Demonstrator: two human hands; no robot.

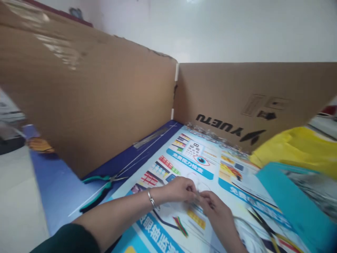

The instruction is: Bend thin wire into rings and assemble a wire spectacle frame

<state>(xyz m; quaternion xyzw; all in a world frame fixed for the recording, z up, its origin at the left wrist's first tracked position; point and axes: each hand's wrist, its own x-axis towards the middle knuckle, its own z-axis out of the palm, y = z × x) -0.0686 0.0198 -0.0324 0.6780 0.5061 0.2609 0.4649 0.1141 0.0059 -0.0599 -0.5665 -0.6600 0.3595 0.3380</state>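
My left hand (181, 189), with a silver bracelet (152, 199) at the wrist, is closed with fingertips pinched together. My right hand (217, 212) meets it fingertip to fingertip, also pinched. A thin, pale, thread-like strand shows faintly around the fingertips, but what the fingers hold is too small to make out. Below the hands, a small bundle of coloured strands (180, 226) lies on the printed poster (171, 211). Green-handled pliers (105, 186) rest open to the left. Scissors with yellow and black handles (270, 230) lie to the right.
Cardboard panels stand at the left (118, 95) and back (223, 88). At the right are a yellow bag (297, 146) and a teal box (295, 200) with clear plastic inside. A clear round item (249, 233) sits beside my right wrist.
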